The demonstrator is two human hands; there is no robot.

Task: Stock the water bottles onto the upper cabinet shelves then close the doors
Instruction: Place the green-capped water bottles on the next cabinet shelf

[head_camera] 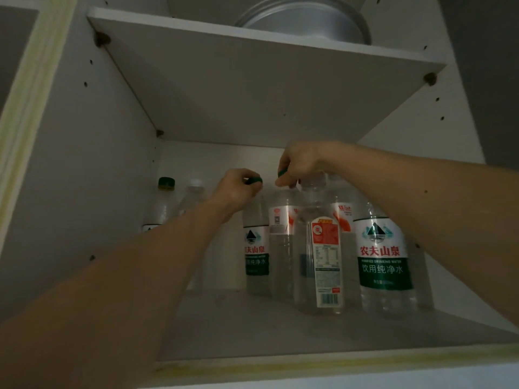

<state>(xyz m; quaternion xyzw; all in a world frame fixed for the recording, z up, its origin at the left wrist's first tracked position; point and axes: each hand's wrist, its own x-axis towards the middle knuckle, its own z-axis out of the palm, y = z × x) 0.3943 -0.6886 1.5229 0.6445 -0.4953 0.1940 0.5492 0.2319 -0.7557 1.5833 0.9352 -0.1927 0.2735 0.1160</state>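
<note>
Both hands, left hand (238,186) & right hand (297,167), grip green-capped clear bottles (257,248) w/ labels.

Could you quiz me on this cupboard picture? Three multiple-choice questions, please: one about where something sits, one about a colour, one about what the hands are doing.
1. Where is the metal pot?
A. On the shelf above the bottles
B. Among the bottles
C. In a hand

2. What colour is the cap under the left hand?
A. Red
B. Green
C. Yellow

3. What is the right hand doing?
A. Hanging idle
B. Pressing flat on the shelf
C. Gripping a bottle's cap

Answers: 1 A, the pot stands on the upper shelf. 2 B, a green cap shows at the fingers. 3 C, its fingers curl round a green cap atop a bottle.
</note>
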